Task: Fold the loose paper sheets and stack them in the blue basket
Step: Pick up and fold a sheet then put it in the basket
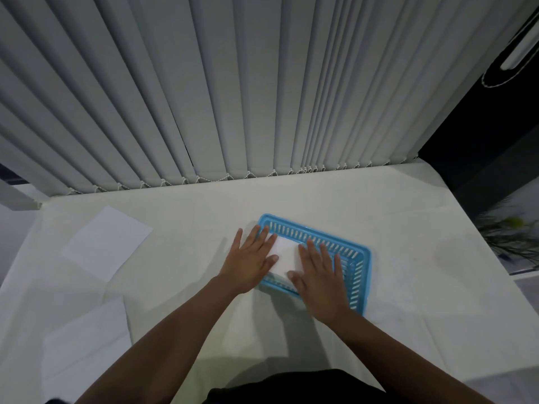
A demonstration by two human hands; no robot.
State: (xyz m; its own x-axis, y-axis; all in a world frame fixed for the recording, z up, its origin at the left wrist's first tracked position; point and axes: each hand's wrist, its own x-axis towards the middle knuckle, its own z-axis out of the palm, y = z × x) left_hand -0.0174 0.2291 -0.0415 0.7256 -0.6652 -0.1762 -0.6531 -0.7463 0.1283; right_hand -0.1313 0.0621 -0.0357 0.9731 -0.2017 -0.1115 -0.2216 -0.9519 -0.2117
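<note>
A folded sheet is pressed flat in the basket by the left hand and right hand, both spread wide, gripping nothing. Two loose sheets lie well apart on the bench, at the left. Paper is judged light, limp and easily creased; edges or corners are best pinched. Open room is left around the basket.

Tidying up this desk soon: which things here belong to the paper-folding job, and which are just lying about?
Job: blue basket; folded paper under left hand and right hand; loose sheets.

Lying about: vertical blinds; plant.
</note>
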